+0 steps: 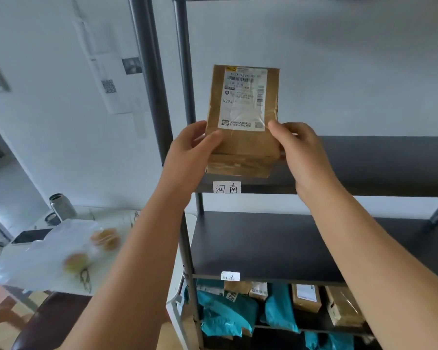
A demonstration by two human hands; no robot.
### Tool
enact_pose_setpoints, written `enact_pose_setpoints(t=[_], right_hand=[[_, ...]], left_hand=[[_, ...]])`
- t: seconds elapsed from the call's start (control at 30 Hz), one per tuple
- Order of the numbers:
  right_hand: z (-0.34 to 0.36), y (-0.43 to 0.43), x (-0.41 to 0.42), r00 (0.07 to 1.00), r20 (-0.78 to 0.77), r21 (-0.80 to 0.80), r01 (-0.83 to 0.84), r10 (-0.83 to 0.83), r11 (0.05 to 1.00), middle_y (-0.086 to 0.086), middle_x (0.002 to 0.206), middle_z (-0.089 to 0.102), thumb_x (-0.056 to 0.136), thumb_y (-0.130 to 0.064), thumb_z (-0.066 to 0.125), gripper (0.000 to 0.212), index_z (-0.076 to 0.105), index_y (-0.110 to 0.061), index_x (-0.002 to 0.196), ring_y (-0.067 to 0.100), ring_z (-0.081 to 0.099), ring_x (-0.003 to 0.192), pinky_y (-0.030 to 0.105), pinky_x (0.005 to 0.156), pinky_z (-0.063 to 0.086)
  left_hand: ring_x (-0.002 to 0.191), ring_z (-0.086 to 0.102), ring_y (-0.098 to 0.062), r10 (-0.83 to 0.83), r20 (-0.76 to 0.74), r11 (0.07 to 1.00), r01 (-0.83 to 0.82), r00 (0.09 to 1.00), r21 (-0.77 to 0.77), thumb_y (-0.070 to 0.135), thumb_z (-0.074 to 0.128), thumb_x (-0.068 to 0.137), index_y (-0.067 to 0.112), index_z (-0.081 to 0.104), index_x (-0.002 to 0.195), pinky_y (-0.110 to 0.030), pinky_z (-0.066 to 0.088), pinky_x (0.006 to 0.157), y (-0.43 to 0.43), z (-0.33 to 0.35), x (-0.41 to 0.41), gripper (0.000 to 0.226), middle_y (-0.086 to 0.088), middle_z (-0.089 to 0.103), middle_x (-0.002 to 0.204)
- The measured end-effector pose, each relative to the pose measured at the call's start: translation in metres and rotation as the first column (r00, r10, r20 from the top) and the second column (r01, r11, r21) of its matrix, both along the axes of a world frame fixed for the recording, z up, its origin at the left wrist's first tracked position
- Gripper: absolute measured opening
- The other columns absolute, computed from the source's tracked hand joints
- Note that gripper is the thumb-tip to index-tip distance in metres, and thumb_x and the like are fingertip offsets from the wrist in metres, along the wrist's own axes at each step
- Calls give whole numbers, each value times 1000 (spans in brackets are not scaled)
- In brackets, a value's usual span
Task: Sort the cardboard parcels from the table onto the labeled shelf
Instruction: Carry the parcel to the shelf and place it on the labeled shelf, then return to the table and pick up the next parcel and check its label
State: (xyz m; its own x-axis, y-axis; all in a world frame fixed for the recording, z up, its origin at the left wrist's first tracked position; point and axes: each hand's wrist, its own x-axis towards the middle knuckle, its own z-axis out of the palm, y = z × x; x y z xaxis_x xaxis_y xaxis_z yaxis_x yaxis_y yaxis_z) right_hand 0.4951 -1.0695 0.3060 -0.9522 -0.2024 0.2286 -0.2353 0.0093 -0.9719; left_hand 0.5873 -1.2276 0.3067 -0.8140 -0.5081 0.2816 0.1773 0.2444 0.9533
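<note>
A brown cardboard parcel (240, 147) with a white shipping label stands upright in front of me, held at its lower half by both hands. My left hand (190, 150) grips its left edge and my right hand (301, 150) grips its right edge. It hovers just above the front edge of a dark shelf board (364, 157) of the metal rack. A handwritten paper label (226, 187) hangs on that board's front, right below the parcel. One level down, a second dark board (276, 246) carries another small paper label (230, 276).
The bottom level holds teal mailer bags (225, 311) and several brown boxes (306, 298). Grey rack posts (185, 97) rise left of the parcel. To the left, a white table (106, 218) bears a plastic bag with round fruit (76, 261) and a steel flask (62, 207).
</note>
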Motion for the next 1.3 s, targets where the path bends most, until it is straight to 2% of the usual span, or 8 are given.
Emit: enact_pose_setpoints(t=[0.27, 0.43, 0.57, 0.67, 0.83, 0.97, 1.13, 1.3], right_hand=[[2, -39, -31, 997, 71, 125, -48, 39, 991, -2, 119, 67, 89, -56, 57, 53, 62, -18, 125, 18, 63, 108, 27, 74, 47], [-4, -48, -36, 992, 109, 209, -91, 69, 974, 3, 110, 64, 97, -47, 50, 41, 64, -15, 119, 6, 54, 82, 21, 65, 38], [-7, -51, -36, 990, 120, 239, -96, 68, 966, 10, 120, 67, 98, -48, 47, 43, 66, -13, 115, 21, 60, 108, 33, 83, 42], [-8, -50, -38, 991, 109, 267, -100, 73, 959, 12, 130, 64, 97, -51, 45, 49, 65, -11, 120, 17, 59, 95, 37, 89, 45], [-8, -37, -37, 999, 32, 253, -4, -4, 967, 2, 151, 49, 97, -50, 47, 61, 47, -15, 147, 21, 46, 136, 29, 99, 35], [-12, -6, -27, 996, -18, 117, 88, -86, 989, -12, 132, 56, 99, -34, 51, 41, 52, -24, 139, 12, 55, 121, 25, 94, 39], [-43, 79, -20, 934, -138, 76, 341, -329, 937, -10, 120, 66, 96, -4, 51, 36, 65, -22, 124, 4, 61, 111, 11, 88, 46], [-70, 202, -11, 848, -146, 166, 528, -509, 833, -11, 121, 65, 98, -8, 52, 32, 65, -26, 121, 6, 59, 113, 10, 83, 42]], left_hand=[[101, 66, -18, 79, 138, 995, -70, 987, -71, 31, 43, 102, 18, 66, 120, -28, 51, 84, -17, 6, -49, 32, 3, 71, 108], [111, 64, -25, 106, 239, 993, -90, 965, -76, 47, 36, 96, 20, 61, 129, -45, 50, 100, -22, -6, -66, 49, -4, 69, 122], [122, 60, -27, 134, 270, 990, -118, 954, -74, 64, 30, 82, 21, 51, 142, -49, 48, 103, -34, -20, -83, 77, -4, 64, 135], [126, 56, -29, 150, 293, 988, -131, 944, -84, 62, 31, 88, 20, 40, 150, -49, 48, 104, -31, -17, -83, 75, -7, 58, 142], [150, 27, -24, 320, 44, 860, -271, 946, -432, 38, 40, 104, 18, 25, 157, -41, 29, 119, -2, -13, -67, 59, -3, 29, 164], [154, 15, -19, 172, -182, 776, -247, 968, -580, 25, 47, 103, 16, 31, 156, -21, 11, 115, 42, -18, -62, 55, -1, 25, 165], [139, 44, -30, -16, -238, 688, -162, 971, -708, 11, 57, 96, 3, 51, 142, -31, 27, 114, 99, -50, -76, 47, -13, 53, 147], [132, 52, -28, -196, -111, 670, 50, 974, -741, 11, 64, 93, 10, 58, 138, -33, 38, 108, 192, -74, -88, 45, -9, 60, 141]])
